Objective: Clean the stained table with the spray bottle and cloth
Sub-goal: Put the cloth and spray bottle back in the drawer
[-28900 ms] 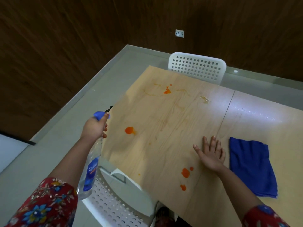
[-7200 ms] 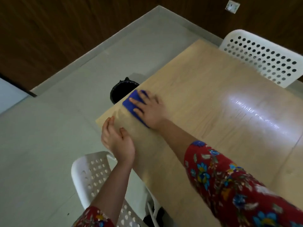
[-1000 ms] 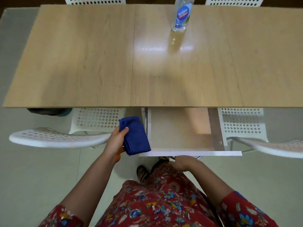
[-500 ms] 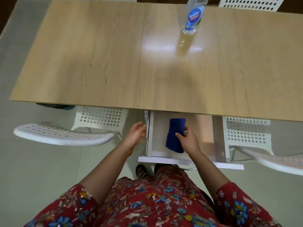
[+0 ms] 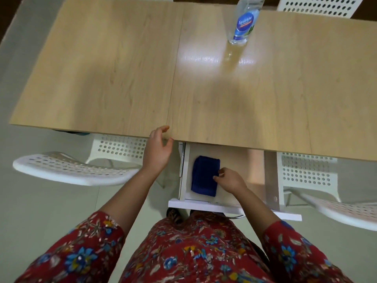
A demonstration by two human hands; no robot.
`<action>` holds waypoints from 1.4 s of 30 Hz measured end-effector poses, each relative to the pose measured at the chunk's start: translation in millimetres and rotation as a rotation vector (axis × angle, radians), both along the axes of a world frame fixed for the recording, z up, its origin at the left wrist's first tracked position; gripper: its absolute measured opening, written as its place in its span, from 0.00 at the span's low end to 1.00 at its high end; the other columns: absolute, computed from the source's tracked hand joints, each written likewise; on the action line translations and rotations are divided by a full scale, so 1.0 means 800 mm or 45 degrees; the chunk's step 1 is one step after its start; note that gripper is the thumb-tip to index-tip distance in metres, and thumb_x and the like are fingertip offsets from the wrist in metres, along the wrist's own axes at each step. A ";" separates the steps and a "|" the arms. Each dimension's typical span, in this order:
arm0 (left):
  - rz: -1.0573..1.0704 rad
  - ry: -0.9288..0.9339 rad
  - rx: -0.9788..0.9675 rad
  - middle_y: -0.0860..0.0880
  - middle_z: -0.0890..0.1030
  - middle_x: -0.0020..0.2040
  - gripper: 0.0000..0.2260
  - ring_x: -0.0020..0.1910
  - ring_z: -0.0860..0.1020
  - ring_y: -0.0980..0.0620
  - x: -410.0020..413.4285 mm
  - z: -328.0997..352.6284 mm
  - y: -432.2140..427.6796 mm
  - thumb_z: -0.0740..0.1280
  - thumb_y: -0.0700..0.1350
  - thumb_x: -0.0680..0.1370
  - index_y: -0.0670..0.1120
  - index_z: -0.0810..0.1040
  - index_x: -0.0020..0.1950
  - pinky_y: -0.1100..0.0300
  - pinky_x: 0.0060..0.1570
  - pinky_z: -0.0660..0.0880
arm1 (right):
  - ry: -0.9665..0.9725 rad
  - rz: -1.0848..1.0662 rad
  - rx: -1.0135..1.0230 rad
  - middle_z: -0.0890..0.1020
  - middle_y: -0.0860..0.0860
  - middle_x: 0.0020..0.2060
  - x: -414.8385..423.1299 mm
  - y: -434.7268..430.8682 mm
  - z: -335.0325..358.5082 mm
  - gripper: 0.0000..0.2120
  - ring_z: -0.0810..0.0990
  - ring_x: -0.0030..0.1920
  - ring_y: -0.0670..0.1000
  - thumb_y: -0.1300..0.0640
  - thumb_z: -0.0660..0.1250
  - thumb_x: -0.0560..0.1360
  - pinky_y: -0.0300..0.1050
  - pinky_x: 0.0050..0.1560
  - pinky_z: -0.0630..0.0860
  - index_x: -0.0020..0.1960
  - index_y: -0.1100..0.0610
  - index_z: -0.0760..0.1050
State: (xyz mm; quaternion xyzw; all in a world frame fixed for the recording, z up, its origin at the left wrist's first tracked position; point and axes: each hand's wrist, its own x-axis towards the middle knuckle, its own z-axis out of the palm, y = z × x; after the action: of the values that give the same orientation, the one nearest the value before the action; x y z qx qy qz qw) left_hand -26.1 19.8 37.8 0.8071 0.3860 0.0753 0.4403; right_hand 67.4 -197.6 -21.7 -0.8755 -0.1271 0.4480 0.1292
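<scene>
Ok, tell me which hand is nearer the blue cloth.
Right. The right hand is inside the open drawer, touching the right edge of the blue cloth; the left hand is outside the drawer, left of the cloth, by the table edge.

cloth (image 5: 205, 175) in drawer (image 5: 204, 205) under table (image 5: 122, 68), spray bottle (image 5: 243, 21) on far tabletop
</scene>
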 end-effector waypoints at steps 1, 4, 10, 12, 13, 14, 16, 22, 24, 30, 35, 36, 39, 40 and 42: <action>-0.009 -0.005 0.019 0.50 0.71 0.68 0.17 0.67 0.70 0.52 0.010 0.003 0.004 0.62 0.44 0.81 0.49 0.69 0.70 0.59 0.62 0.67 | -0.054 0.013 0.056 0.80 0.54 0.57 0.010 0.004 0.014 0.18 0.79 0.56 0.55 0.48 0.61 0.79 0.46 0.52 0.74 0.64 0.57 0.73; -0.071 -0.011 0.144 0.50 0.70 0.70 0.19 0.69 0.68 0.51 0.057 0.011 0.022 0.62 0.44 0.80 0.49 0.68 0.71 0.58 0.65 0.65 | -0.178 -0.112 0.338 0.83 0.49 0.50 0.057 0.034 0.064 0.14 0.81 0.49 0.50 0.47 0.61 0.79 0.50 0.53 0.78 0.57 0.53 0.79; -0.276 0.138 0.291 0.49 0.62 0.77 0.28 0.74 0.62 0.49 0.192 0.005 0.064 0.65 0.48 0.78 0.49 0.61 0.77 0.54 0.70 0.63 | -0.335 -0.432 0.743 0.84 0.45 0.42 0.210 0.132 0.106 0.07 0.83 0.42 0.48 0.49 0.65 0.76 0.49 0.46 0.79 0.51 0.49 0.79; -0.323 0.281 0.322 0.49 0.57 0.79 0.30 0.76 0.59 0.49 0.223 -0.002 0.073 0.65 0.52 0.78 0.50 0.58 0.78 0.52 0.71 0.62 | -0.381 -0.623 0.835 0.84 0.47 0.47 0.263 0.161 0.099 0.10 0.82 0.48 0.51 0.51 0.68 0.73 0.51 0.53 0.78 0.54 0.49 0.78; -0.333 0.350 0.342 0.49 0.56 0.79 0.31 0.76 0.57 0.49 0.239 -0.006 0.078 0.64 0.53 0.78 0.51 0.57 0.78 0.50 0.72 0.61 | -0.414 -0.718 0.872 0.82 0.49 0.51 0.293 0.176 0.099 0.15 0.81 0.51 0.52 0.52 0.70 0.72 0.49 0.56 0.76 0.58 0.51 0.76; -0.346 0.427 0.356 0.50 0.54 0.79 0.32 0.77 0.56 0.48 0.251 -0.008 0.082 0.63 0.55 0.78 0.52 0.55 0.79 0.49 0.72 0.60 | -0.460 -0.800 0.891 0.80 0.51 0.55 0.318 0.189 0.103 0.20 0.79 0.55 0.53 0.53 0.71 0.72 0.47 0.57 0.75 0.62 0.53 0.73; -0.385 0.559 0.395 0.51 0.49 0.80 0.33 0.78 0.52 0.48 0.266 -0.013 0.087 0.62 0.58 0.78 0.53 0.51 0.79 0.48 0.74 0.57 | -0.555 -0.918 0.928 0.75 0.54 0.62 0.363 0.212 0.105 0.32 0.76 0.61 0.55 0.52 0.74 0.69 0.48 0.59 0.73 0.69 0.56 0.67; -0.377 0.664 0.455 0.54 0.46 0.80 0.35 0.78 0.50 0.49 0.278 -0.017 0.089 0.62 0.61 0.77 0.56 0.50 0.79 0.48 0.73 0.56 | -0.553 -0.984 1.126 0.64 0.56 0.74 0.448 0.255 0.084 0.50 0.69 0.70 0.55 0.58 0.79 0.65 0.43 0.65 0.66 0.77 0.54 0.51; -0.376 0.658 0.462 0.54 0.46 0.80 0.35 0.78 0.50 0.50 0.276 -0.020 0.091 0.62 0.62 0.77 0.57 0.50 0.79 0.49 0.73 0.57 | -0.529 -0.966 1.205 0.67 0.55 0.72 0.459 0.260 0.077 0.52 0.72 0.67 0.54 0.58 0.80 0.64 0.43 0.64 0.68 0.77 0.54 0.50; -0.380 0.617 0.435 0.54 0.46 0.80 0.35 0.78 0.49 0.51 0.276 -0.024 0.092 0.62 0.62 0.77 0.56 0.50 0.79 0.53 0.74 0.55 | -0.618 -0.932 1.306 0.68 0.52 0.69 0.466 0.274 0.068 0.51 0.73 0.64 0.50 0.49 0.79 0.64 0.46 0.64 0.73 0.76 0.54 0.52; -0.415 0.613 0.346 0.53 0.45 0.80 0.37 0.78 0.47 0.50 0.276 -0.025 0.098 0.65 0.60 0.76 0.55 0.49 0.79 0.51 0.75 0.53 | -0.770 -0.888 1.204 0.71 0.49 0.55 0.451 0.265 0.090 0.39 0.75 0.47 0.47 0.51 0.78 0.64 0.36 0.45 0.75 0.67 0.56 0.61; -0.433 0.595 0.288 0.52 0.46 0.80 0.38 0.78 0.47 0.49 0.275 -0.023 0.100 0.66 0.59 0.76 0.54 0.50 0.79 0.51 0.75 0.53 | -0.760 -0.867 1.174 0.72 0.49 0.54 0.440 0.257 0.094 0.37 0.75 0.46 0.48 0.51 0.78 0.62 0.34 0.41 0.73 0.64 0.56 0.62; -0.282 0.321 0.037 0.49 0.55 0.79 0.35 0.77 0.57 0.49 0.261 -0.011 0.105 0.68 0.52 0.77 0.50 0.54 0.79 0.56 0.72 0.58 | -0.705 -0.751 1.144 0.74 0.51 0.53 0.398 0.222 0.097 0.35 0.77 0.48 0.50 0.50 0.77 0.58 0.42 0.43 0.77 0.57 0.53 0.62; -0.184 0.220 0.007 0.49 0.60 0.77 0.33 0.75 0.62 0.49 0.247 -0.007 0.103 0.68 0.50 0.77 0.49 0.57 0.78 0.58 0.69 0.61 | -0.659 -0.696 1.118 0.74 0.51 0.52 0.377 0.204 0.098 0.34 0.77 0.48 0.49 0.51 0.78 0.58 0.45 0.45 0.78 0.56 0.52 0.61; -0.035 0.104 0.020 0.50 0.69 0.73 0.27 0.71 0.68 0.49 0.211 0.002 0.095 0.67 0.48 0.78 0.49 0.63 0.76 0.59 0.65 0.65 | -0.533 -0.554 1.046 0.74 0.48 0.50 0.330 0.166 0.108 0.34 0.77 0.47 0.47 0.55 0.79 0.59 0.46 0.46 0.79 0.56 0.50 0.60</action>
State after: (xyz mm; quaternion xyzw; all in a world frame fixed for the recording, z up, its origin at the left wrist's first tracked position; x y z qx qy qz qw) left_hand 142.3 95.6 39.4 0.8181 0.3920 0.0392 0.4189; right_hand 331.2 -65.0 64.7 -0.8296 -0.1307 0.1386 0.5248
